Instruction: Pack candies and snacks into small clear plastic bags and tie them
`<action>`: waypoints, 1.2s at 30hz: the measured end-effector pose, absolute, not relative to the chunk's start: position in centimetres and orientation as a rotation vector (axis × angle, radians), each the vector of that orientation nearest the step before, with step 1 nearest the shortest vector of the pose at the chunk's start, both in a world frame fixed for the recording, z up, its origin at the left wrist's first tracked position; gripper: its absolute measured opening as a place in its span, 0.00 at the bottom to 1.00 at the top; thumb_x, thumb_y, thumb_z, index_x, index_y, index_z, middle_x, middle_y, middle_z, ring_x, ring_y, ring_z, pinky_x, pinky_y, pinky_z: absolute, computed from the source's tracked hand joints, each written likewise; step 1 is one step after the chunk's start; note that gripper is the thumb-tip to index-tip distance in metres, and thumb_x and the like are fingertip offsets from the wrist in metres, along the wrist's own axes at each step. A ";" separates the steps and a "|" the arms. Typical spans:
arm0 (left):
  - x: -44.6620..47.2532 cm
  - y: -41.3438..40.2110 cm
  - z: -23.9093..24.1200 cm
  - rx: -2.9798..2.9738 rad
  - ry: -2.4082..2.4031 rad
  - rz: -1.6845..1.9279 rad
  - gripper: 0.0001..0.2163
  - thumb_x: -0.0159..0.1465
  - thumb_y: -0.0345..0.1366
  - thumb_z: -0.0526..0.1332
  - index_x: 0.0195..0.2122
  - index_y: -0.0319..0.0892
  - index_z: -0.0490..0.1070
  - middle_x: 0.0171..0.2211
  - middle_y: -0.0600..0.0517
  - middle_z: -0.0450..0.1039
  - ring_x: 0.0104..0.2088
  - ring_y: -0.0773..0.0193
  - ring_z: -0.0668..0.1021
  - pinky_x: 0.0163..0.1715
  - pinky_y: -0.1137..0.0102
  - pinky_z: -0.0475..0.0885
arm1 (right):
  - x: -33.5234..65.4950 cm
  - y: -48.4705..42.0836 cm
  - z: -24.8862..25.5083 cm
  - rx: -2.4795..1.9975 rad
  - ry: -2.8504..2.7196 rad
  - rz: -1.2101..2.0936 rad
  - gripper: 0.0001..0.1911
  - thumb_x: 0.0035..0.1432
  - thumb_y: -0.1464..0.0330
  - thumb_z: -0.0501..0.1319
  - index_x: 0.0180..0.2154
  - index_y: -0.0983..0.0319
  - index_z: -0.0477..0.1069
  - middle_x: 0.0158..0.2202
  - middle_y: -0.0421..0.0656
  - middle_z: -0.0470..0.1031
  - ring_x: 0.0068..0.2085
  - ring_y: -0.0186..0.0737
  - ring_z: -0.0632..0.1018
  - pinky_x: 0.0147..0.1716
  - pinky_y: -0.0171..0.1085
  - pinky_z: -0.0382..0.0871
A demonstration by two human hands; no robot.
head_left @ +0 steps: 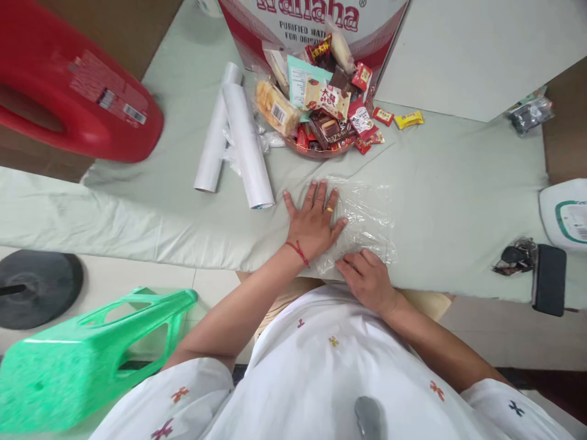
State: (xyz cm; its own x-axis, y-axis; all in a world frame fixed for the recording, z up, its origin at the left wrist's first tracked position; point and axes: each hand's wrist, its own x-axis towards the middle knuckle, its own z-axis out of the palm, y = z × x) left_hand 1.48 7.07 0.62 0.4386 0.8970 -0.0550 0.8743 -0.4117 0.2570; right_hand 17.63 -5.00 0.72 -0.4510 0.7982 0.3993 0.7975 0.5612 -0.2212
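The white shirt (312, 366) lay nearest the camera, its front close to the edge of the cloth-covered tabletop (463, 208), so both forearms could reach inward from the sides. Between the hands and partly beneath them was a thin, clear plastic sheet (369, 214), wrinkled and laid flat; whether it was a single layer or a bag could not be told.

The left hand (312, 226) was pressed palm down over the sheet's left side, fingers fanned wide, probably because a broad press stopped such light film from sliding. The right hand (369, 281) rested at its near edge with fingers curled and tips lowered; they seemed set to control that margin, though I cannot tell whether they pinched a fold.

Beyond the sheet stood a bowl (321, 153) heaped with wrapped snacks (328, 101), its rim presumably keeping most of the pile together. Two white rolls (250, 146) lay to its left, near each other at their far ends. A phone (549, 278) sat well to the right, apparently out of the hands' way.
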 end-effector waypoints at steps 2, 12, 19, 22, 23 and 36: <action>1.5 7.1 0.5 2.454 1.540 0.129 0.33 0.74 0.54 0.46 0.75 0.44 0.50 0.77 0.42 0.41 0.76 0.44 0.47 0.66 0.27 0.29 | 17.7 -5.2 0.8 -1.207 -2.339 0.006 0.09 0.65 0.76 0.64 0.47 0.64 0.76 0.39 0.47 0.79 0.35 0.41 0.69 0.34 0.41 0.65; 1.4 7.1 0.5 2.457 1.538 0.132 0.33 0.74 0.55 0.46 0.75 0.44 0.50 0.77 0.42 0.41 0.76 0.43 0.47 0.67 0.28 0.29 | 17.6 -6.1 0.8 -1.230 -2.305 -0.018 0.14 0.63 0.78 0.65 0.50 0.62 0.76 0.40 0.47 0.79 0.36 0.41 0.68 0.36 0.40 0.67; 1.4 7.1 0.4 2.462 1.541 0.124 0.33 0.74 0.55 0.45 0.76 0.45 0.49 0.77 0.43 0.41 0.77 0.44 0.46 0.67 0.29 0.30 | 17.0 -5.0 0.7 -1.159 -2.325 -0.014 0.09 0.63 0.76 0.65 0.45 0.62 0.79 0.39 0.45 0.80 0.34 0.40 0.67 0.36 0.41 0.66; 1.3 7.1 0.4 2.469 1.540 0.127 0.33 0.74 0.55 0.45 0.76 0.45 0.49 0.77 0.42 0.40 0.77 0.45 0.46 0.67 0.29 0.29 | 17.3 -5.3 1.0 -1.147 -2.314 -0.030 0.10 0.63 0.76 0.65 0.45 0.60 0.79 0.38 0.45 0.80 0.34 0.40 0.67 0.34 0.41 0.66; 1.3 7.1 0.4 2.467 1.541 0.127 0.33 0.74 0.55 0.45 0.76 0.45 0.49 0.77 0.42 0.40 0.77 0.45 0.46 0.67 0.29 0.29 | 17.4 -5.5 1.1 -1.142 -2.314 -0.030 0.10 0.64 0.76 0.65 0.45 0.60 0.79 0.38 0.45 0.80 0.34 0.40 0.67 0.34 0.41 0.66; 1.3 7.1 0.5 2.455 1.533 0.120 0.33 0.74 0.55 0.45 0.76 0.46 0.49 0.77 0.43 0.40 0.77 0.43 0.45 0.67 0.28 0.31 | 16.8 -5.6 0.6 -1.288 -2.338 -0.020 0.12 0.63 0.76 0.65 0.48 0.61 0.76 0.43 0.48 0.79 0.38 0.42 0.69 0.39 0.44 0.65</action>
